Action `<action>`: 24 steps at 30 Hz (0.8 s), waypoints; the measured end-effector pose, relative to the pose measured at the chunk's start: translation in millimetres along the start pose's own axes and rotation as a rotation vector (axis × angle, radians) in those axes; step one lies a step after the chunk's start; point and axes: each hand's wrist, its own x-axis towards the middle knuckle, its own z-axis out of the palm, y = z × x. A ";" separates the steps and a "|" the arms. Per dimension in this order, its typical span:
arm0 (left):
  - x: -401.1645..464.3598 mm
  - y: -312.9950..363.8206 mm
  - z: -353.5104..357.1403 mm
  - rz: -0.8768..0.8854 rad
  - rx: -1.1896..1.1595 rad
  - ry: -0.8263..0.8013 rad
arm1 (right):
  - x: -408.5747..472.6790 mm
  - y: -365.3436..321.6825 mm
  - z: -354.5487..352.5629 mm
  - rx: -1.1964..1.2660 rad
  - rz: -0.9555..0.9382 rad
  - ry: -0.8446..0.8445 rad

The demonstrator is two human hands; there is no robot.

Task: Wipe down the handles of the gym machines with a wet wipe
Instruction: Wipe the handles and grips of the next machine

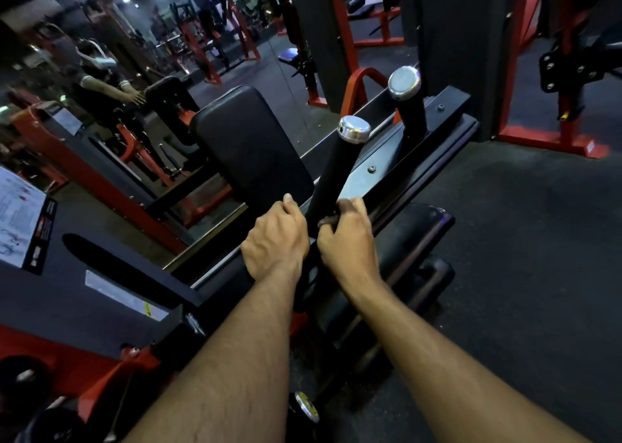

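Note:
A black handle (331, 173) with a chrome end cap rises from the gym machine in the middle of the view. My left hand (274, 239) grips its lower end from the left. My right hand (348, 237) curls round the same lower end from the right, with a small dark bit of something between its fingers that I cannot make out; no wipe shows plainly. A second black handle (410, 109) with a chrome cap stands further back to the right, untouched.
A black back pad (252, 146) stands left of the handles and a black seat pad (414, 237) lies under my right hand. A mirror (134, 72) on the left reflects a person. Red machine frames (552, 136) stand on the dark floor at the right.

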 end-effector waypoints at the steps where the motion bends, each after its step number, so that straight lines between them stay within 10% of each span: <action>1: -0.9 1.5 -1.5 0.002 0.003 0.003 | -2.0 2.7 -2.7 -0.009 -0.001 -0.015; 15: -6.6 4.7 -9.2 -0.003 -0.017 -0.005 | -4.5 -6.7 -67.0 0.742 0.447 -0.079; 24: -15.5 2.7 -26.1 0.051 -0.140 -0.198 | -37.7 -38.2 -110.5 0.591 0.563 -0.148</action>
